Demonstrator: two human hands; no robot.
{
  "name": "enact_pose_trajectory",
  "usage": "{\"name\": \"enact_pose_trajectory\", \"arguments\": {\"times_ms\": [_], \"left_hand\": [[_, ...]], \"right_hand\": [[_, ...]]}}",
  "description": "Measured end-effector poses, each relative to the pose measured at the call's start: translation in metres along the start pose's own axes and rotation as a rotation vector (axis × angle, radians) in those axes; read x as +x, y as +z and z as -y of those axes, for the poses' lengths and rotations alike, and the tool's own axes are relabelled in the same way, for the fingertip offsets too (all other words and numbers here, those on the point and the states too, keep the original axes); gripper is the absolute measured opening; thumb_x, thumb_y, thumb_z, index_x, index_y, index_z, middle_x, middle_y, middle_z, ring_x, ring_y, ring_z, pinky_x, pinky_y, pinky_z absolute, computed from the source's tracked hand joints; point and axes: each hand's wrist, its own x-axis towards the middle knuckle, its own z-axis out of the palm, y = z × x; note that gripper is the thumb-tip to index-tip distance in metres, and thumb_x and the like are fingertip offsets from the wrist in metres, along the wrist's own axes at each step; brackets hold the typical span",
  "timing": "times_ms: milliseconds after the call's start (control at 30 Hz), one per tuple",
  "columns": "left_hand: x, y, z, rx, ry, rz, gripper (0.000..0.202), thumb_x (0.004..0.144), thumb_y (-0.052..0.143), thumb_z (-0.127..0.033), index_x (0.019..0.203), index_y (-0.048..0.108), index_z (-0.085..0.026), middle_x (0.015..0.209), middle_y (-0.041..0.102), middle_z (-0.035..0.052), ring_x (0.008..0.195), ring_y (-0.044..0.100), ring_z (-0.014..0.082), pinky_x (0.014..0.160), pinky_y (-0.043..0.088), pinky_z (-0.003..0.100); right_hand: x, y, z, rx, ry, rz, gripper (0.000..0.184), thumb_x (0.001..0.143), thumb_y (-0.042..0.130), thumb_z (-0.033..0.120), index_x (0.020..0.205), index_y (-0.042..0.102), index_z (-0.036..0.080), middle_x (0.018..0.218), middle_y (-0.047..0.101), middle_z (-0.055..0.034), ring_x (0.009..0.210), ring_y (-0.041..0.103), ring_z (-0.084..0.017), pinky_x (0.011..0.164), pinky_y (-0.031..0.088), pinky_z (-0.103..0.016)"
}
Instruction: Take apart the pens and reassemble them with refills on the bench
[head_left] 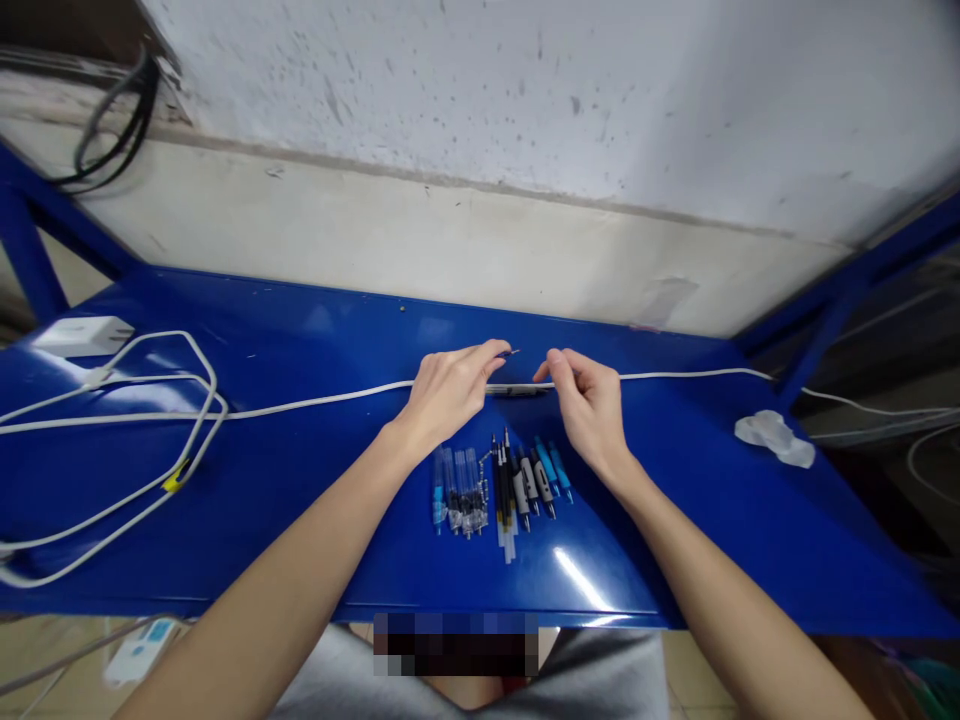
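Observation:
My left hand (454, 390) is closed in a pinch on a small dark piece with a thin pointed tip (513, 352), held just above the blue table; most of it is hidden by my fingers. Across from it, my right hand (589, 395) is curled with thumb and fingertips together, and what they hold, if anything, is hidden. Between the hands a slim grey and dark pen-like piece (517, 390) lies along the white cable. Nearer me are several clear pen barrels (459, 490), black ink refills (504, 490), grey grip sections (531, 482) and light blue ones (553, 468), set in rows beside small springs (484, 485).
A white cable (322, 402) runs across the blue table (300, 520) and loops at the left by a white power adapter (86, 336). A crumpled clear plastic bag (775, 438) lies at the right. Behind stands a stained wall (450, 110).

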Motion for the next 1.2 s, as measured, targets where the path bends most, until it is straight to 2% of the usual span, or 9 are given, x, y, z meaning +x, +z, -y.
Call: {"name": "enact_pose_trajectory", "arguments": {"times_ms": [133,267,433,633,733,833,933,1067,1200], "left_hand": [[0.0,0.002,0.0,-0.067,-0.003,-0.005,0.029,0.104,0.049,-0.017,0.124,0.068,-0.023,0.117,0.077,0.0042,0.103,0.075,0.0199,0.086,0.057,0.031],[0.0,0.0,-0.002,-0.065,-0.037,0.003,0.025,0.105,0.045,-0.018,0.115,0.068,-0.022,0.109,0.076,0.0031,0.097,0.073,0.0182,0.082,0.054,0.029],[0.002,-0.002,-0.003,-0.083,-0.044,0.01,0.023,0.105,0.044,-0.018,0.108,0.066,-0.021,0.105,0.074,0.001,0.092,0.071,0.0164,0.078,0.05,0.027],[0.001,0.001,-0.004,-0.075,-0.01,0.027,0.022,0.105,0.045,-0.017,0.113,0.065,-0.022,0.108,0.074,0.0016,0.096,0.072,0.0168,0.078,0.051,0.027],[0.0,0.001,-0.003,-0.082,-0.006,0.023,0.022,0.105,0.046,-0.016,0.114,0.065,-0.021,0.108,0.074,0.0015,0.095,0.072,0.0164,0.077,0.051,0.027],[0.001,0.0,-0.002,-0.081,-0.016,0.014,0.021,0.104,0.047,-0.015,0.113,0.065,-0.021,0.107,0.074,0.0009,0.092,0.073,0.0158,0.075,0.051,0.027],[0.001,-0.001,-0.001,-0.076,-0.024,0.017,0.021,0.104,0.048,-0.015,0.113,0.065,-0.022,0.107,0.075,0.0004,0.092,0.074,0.0161,0.074,0.051,0.027],[0.0,0.0,-0.002,-0.07,-0.025,0.034,0.021,0.105,0.048,-0.017,0.114,0.066,-0.022,0.108,0.077,0.0011,0.095,0.075,0.0174,0.076,0.053,0.027],[0.001,0.0,-0.002,-0.082,-0.028,0.049,0.022,0.105,0.047,-0.018,0.115,0.067,-0.022,0.11,0.077,0.0023,0.097,0.075,0.0179,0.078,0.055,0.028]], "right_hand": [[-0.007,0.005,0.004,-0.107,-0.12,0.207,0.043,0.104,0.051,0.04,0.071,0.065,0.017,0.054,0.04,0.0051,0.049,0.032,-0.009,0.053,0.025,-0.028],[-0.01,0.008,0.003,-0.191,-0.177,0.286,0.041,0.104,0.049,0.036,0.069,0.061,0.017,0.053,0.035,0.0063,0.049,0.029,-0.008,0.054,0.024,-0.028],[-0.009,0.009,0.0,-0.246,-0.169,0.329,0.027,0.104,0.05,0.032,0.086,0.066,0.018,0.056,0.041,0.0064,0.05,0.032,-0.009,0.056,0.024,-0.027],[-0.008,0.007,0.001,-0.264,-0.183,0.35,0.025,0.102,0.052,0.03,0.084,0.066,0.018,0.055,0.04,0.007,0.05,0.032,-0.008,0.056,0.025,-0.026],[-0.007,0.005,0.004,-0.249,-0.195,0.449,0.018,0.096,0.061,0.027,0.083,0.068,0.018,0.054,0.039,0.0081,0.05,0.031,-0.008,0.056,0.026,-0.025],[-0.005,0.001,0.009,-0.246,-0.158,0.578,0.021,0.092,0.069,0.03,0.075,0.069,0.018,0.052,0.038,0.009,0.049,0.028,-0.007,0.054,0.024,-0.025],[-0.004,-0.002,0.014,-0.245,-0.132,0.69,0.018,0.09,0.075,0.032,0.078,0.073,0.018,0.051,0.039,0.0096,0.049,0.026,-0.007,0.054,0.024,-0.025],[-0.007,-0.002,0.014,-0.243,-0.166,0.776,0.007,0.087,0.079,0.027,0.089,0.078,0.02,0.055,0.047,0.0083,0.05,0.032,-0.008,0.056,0.028,-0.025],[-0.012,0.005,0.01,-0.301,-0.225,0.756,0.009,0.088,0.078,0.021,0.096,0.08,0.023,0.064,0.062,0.0044,0.054,0.046,-0.01,0.06,0.033,-0.025]]}}
